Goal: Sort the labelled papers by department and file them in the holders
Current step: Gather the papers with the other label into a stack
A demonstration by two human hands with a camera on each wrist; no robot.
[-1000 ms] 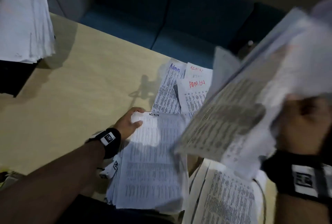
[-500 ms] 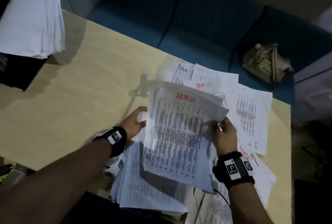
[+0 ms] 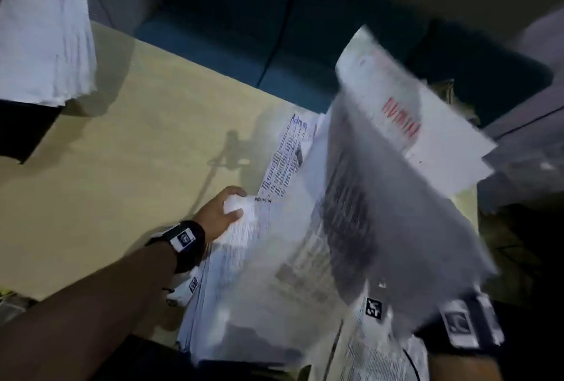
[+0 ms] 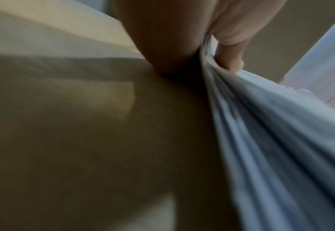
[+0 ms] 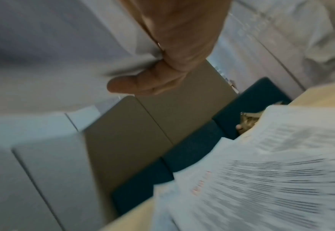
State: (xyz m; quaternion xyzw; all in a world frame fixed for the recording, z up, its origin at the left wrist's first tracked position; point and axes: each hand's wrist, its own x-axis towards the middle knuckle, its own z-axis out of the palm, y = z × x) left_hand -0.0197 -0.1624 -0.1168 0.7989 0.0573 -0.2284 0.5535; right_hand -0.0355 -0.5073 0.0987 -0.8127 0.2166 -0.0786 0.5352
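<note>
Your head camera looks steeply down and forward over the counter (image 3: pixel 128 142) toward the blue sofa (image 3: pixel 274 44). Each wrist camera sits close behind its hand, looking along the fingers. Right wrist and head views share the sofa and counter edge.

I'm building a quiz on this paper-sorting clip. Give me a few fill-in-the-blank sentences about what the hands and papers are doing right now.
1. The left hand grips the corner of a paper stack whose top sheet is labelled ____.
2. The label on the lifted sheets held by the right hand is written in ____ ink.
3. The lifted sheets are blurred because they are ____.
4. The sofa behind the table is coloured ____.

Missing words: ADMIN; red; moving; blue
</note>
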